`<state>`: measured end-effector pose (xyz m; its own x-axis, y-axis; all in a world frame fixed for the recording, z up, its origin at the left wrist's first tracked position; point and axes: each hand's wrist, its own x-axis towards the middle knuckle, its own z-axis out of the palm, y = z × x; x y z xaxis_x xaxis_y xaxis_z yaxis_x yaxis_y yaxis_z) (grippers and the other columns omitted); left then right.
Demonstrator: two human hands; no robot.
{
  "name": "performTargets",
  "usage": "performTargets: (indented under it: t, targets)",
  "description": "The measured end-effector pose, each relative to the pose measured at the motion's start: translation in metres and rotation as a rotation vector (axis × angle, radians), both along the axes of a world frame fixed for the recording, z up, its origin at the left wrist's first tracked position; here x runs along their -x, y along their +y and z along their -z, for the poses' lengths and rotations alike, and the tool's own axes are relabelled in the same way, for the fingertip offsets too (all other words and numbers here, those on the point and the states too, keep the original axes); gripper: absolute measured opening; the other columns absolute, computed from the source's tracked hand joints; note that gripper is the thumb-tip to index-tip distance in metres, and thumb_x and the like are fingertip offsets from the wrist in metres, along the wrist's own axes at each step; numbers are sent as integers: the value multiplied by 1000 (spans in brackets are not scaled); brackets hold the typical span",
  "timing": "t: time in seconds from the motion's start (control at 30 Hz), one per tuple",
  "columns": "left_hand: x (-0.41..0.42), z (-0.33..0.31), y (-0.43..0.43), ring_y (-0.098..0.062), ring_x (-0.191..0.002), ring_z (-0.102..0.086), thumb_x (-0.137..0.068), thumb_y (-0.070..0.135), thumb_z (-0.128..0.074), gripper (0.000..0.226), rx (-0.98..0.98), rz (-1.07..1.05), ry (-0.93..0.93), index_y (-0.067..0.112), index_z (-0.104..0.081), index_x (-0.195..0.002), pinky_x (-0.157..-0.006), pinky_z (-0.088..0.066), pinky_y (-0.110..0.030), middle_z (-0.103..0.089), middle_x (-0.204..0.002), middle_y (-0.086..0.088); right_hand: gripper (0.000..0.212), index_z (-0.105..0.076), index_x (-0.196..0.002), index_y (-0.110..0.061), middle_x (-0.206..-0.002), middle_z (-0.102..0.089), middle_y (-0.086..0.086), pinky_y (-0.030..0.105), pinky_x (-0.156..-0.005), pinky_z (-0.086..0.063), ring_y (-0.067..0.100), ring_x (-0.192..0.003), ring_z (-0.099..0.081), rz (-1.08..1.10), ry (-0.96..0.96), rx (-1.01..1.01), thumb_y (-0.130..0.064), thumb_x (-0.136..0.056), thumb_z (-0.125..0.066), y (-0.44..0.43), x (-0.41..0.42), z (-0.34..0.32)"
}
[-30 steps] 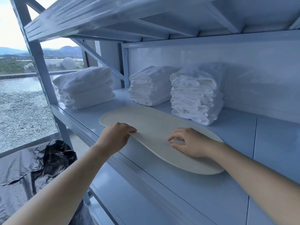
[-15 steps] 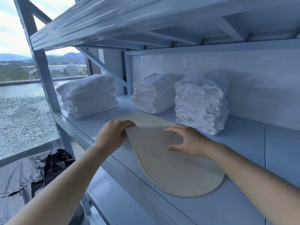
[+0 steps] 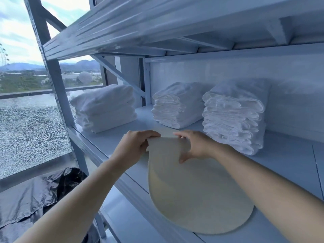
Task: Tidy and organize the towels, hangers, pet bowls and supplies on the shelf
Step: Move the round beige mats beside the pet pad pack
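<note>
Both hands are on the cream mat (image 3: 196,195) now. It lies on the shelf (image 3: 284,165) at the centre of the view, its round end hanging a little past the front lip toward five o'clock, its far end raised and curled over. The left hand (image 3: 136,148) pinches that raised edge, fingers over the top, and the thumb looks tucked beneath. The right hand (image 3: 196,146) grips the same edge just beside it, fingers hooked over and thumb pressed down the face.

The mat bends in one smooth curve with no creases, so I'd call it thin, light and floppy, probably a bit rubbery. It is best held by the rim with two hands spaced apart, since one pinch would let it sag. The three towel stacks (image 3: 233,116) sit from ten to two o'clock, and the nearest is just beside the right wrist, soft and easy to nudge.
</note>
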<state>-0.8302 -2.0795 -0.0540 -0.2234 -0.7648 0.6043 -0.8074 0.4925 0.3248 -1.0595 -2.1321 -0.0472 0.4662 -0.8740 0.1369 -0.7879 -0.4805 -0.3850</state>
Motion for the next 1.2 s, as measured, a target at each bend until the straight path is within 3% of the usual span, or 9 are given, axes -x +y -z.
performTargets:
  t: [0.1,0.17,0.33,0.5,0.6,0.67,0.87,1.07,1.2]
  targets:
    - [-8,4,-5,-13,-78,-63,-77,-5,-48,48,-71,72,42,27,-69,-106,-73,-48,-21,-71,-92,12,84,-53,-125,-34,-111,-50,-13,26,-89,-42,9,-105,-49,18,53,12,-38,-49,-90,-7,-8,5]
    - [-16,9,-8,-7,-86,-64,-79,3,-50,41,-150,92,87,25,-68,-109,-79,-46,-15,-69,-95,18,63,-63,-109,-35,-102,-52,-15,27,-82,-43,9,-98,-51,41,90,42,-40,-51,-88,-8,-12,6]
    - [-32,23,-19,-10,-84,-67,-84,24,-44,30,-286,70,111,28,-70,-100,-75,-54,-30,-72,-87,9,23,-63,-76,-29,-86,-53,-14,27,-70,-35,12,-83,-49,118,105,204,-40,-65,-81,-3,-24,5]
    - [-34,3,-20,-15,-89,-67,-75,38,-42,39,-439,325,416,31,-67,-104,-79,-52,-37,-72,-93,7,21,-68,-80,-17,-88,-59,-1,34,-71,-46,21,-86,-56,207,-16,383,-37,-75,-72,-10,-28,-1]
    - [-31,-4,-22,-11,-90,-65,-69,55,-57,40,-346,306,303,43,-58,-108,-80,-52,-31,-70,-94,8,13,-69,-81,-22,-91,-59,-1,33,-72,-46,20,-88,-55,261,-64,468,-34,-75,-69,-15,-30,-7]
    - [-24,-8,-28,-17,-83,-64,-66,43,-73,53,-262,152,192,49,-45,-111,-73,-54,-36,-68,-89,0,9,-69,-82,-25,-91,-58,-4,32,-72,-46,19,-89,-55,297,-87,527,-31,-75,-68,-18,-30,-12]
    - [-3,-44,-44,-30,-84,-56,-86,24,-62,39,9,64,109,25,-47,-122,-64,-45,-33,-63,-89,-6,12,-67,-77,-18,-79,-60,-3,33,-64,-45,18,-81,-54,410,-187,701,-30,-76,-69,-8,-13,-47]
    - [24,-58,-41,-5,-57,-45,-84,10,-59,19,165,299,207,19,-60,-100,-53,-34,-6,-47,-64,22,20,-65,-75,-14,-72,-62,-3,33,-64,-40,19,-77,-54,505,-212,777,-30,-71,-77,38,18,-65]
    - [52,-41,-19,-19,-64,-57,-79,21,-57,29,189,533,97,28,-60,-107,-57,-42,-24,-66,-71,6,25,-63,-74,-16,-71,-55,-10,35,-62,-42,14,-75,-50,599,-142,666,-30,-65,-82,82,49,-39]
